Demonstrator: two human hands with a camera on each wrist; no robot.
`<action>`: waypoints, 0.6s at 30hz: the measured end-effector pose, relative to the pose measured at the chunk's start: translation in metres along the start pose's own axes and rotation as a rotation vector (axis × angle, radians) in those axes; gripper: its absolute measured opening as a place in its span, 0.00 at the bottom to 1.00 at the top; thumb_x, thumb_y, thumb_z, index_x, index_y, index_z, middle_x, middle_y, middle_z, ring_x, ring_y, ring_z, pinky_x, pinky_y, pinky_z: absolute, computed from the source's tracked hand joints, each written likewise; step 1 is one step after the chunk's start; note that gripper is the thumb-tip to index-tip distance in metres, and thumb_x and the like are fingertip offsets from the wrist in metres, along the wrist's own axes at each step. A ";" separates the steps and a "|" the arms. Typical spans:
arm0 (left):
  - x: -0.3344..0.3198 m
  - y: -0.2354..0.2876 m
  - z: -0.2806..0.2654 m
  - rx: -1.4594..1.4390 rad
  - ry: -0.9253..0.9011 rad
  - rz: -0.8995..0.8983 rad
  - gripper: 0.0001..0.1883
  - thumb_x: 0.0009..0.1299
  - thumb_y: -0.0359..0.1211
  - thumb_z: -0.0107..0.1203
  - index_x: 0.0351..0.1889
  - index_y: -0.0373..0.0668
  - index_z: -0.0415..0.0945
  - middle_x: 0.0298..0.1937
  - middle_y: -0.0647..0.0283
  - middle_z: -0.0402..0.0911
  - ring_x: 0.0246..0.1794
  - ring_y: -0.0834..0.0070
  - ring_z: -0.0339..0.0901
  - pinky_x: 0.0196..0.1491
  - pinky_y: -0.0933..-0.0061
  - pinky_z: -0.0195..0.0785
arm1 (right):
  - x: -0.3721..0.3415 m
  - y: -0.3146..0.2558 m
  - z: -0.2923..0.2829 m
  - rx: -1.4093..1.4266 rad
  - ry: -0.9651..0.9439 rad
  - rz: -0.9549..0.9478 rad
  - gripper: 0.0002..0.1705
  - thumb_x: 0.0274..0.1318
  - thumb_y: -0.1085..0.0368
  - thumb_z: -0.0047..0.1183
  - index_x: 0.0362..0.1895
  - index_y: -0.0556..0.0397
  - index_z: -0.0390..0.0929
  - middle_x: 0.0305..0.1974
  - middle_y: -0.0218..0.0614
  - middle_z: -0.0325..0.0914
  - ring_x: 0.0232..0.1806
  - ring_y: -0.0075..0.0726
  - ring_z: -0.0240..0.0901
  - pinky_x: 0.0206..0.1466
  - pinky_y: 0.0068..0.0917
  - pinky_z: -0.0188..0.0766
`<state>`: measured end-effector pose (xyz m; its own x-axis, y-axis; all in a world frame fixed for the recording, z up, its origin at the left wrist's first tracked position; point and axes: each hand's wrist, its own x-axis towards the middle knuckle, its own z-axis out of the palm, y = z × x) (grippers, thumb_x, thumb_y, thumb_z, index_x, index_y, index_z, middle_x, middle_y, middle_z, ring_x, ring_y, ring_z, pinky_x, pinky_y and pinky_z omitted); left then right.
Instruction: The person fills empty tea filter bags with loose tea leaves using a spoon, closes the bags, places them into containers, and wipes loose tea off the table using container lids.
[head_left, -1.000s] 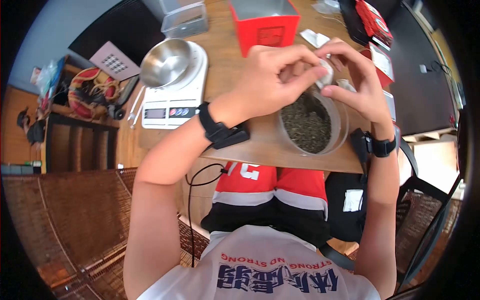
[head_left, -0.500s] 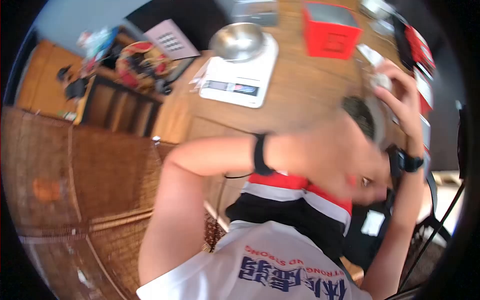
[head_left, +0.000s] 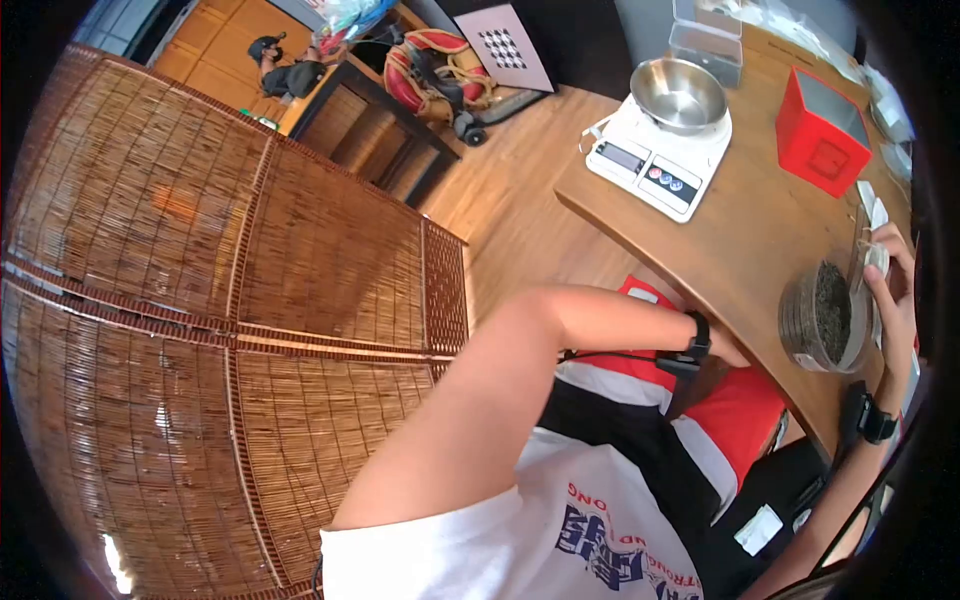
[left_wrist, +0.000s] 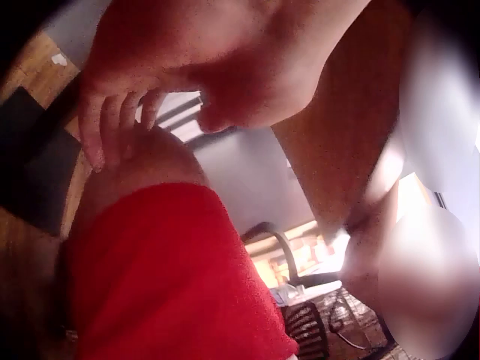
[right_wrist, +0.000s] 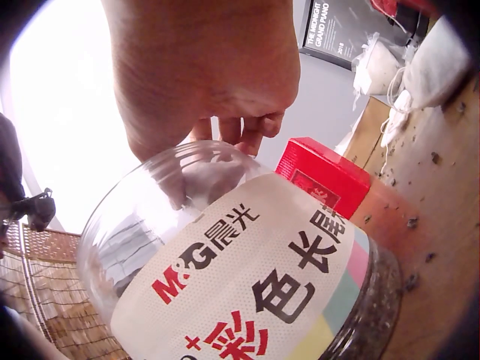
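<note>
My right hand (head_left: 895, 285) pinches a small white bag (head_left: 876, 257) beside the mouth of a clear plastic jar (head_left: 797, 315). Dark dried leaves (head_left: 832, 308) fill much of that jar. From the right wrist view, the jar's printed label (right_wrist: 240, 277) hides part of the right hand (right_wrist: 210, 82), and the white bag is only seen through the plastic. Below the table edge, my left hand (head_left: 727, 346) is partly hidden in the head view. The left wrist view has the left hand (left_wrist: 202, 60) with its fingers resting over a bare knee (left_wrist: 154, 161), below red shorts (left_wrist: 165, 270).
A white kitchen scale (head_left: 665, 160) with a steel bowl (head_left: 680, 95) stands on the wooden table (head_left: 735, 250). Behind them are a clear plastic box (head_left: 706, 52) and an open red box (head_left: 822, 135). White pouches (right_wrist: 435, 67) and dark crumbs lie near the jar. A woven screen (head_left: 330, 280) stands left.
My left hand has left the white bag and dropped below the table edge to the knee. The right hand keeps the bag by the jar. The head view has swung left.
</note>
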<state>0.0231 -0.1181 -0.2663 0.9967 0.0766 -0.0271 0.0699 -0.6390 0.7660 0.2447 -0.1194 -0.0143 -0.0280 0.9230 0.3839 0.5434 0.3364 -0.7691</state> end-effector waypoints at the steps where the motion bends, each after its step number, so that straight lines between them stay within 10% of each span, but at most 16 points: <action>1: -0.008 -0.006 -0.011 0.025 0.005 -0.020 0.10 0.71 0.33 0.54 0.42 0.37 0.82 0.46 0.46 0.85 0.43 0.56 0.82 0.51 0.54 0.74 | 0.001 0.006 -0.001 0.014 0.011 -0.017 0.11 0.62 0.69 0.61 0.42 0.55 0.70 0.49 0.32 0.70 0.54 0.29 0.66 0.64 0.24 0.57; 18: -0.086 -0.004 -0.047 0.136 0.106 -0.207 0.10 0.72 0.33 0.54 0.44 0.37 0.81 0.48 0.46 0.85 0.44 0.55 0.81 0.52 0.53 0.74 | -0.008 0.006 0.002 -0.051 0.041 0.132 0.14 0.62 0.65 0.62 0.49 0.52 0.75 0.47 0.26 0.70 0.50 0.25 0.66 0.57 0.23 0.59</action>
<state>-0.0646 -0.0859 -0.2367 0.9511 0.2916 -0.1015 0.2841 -0.6975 0.6578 0.2467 -0.1243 -0.0233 0.0806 0.9498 0.3023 0.5821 0.2014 -0.7878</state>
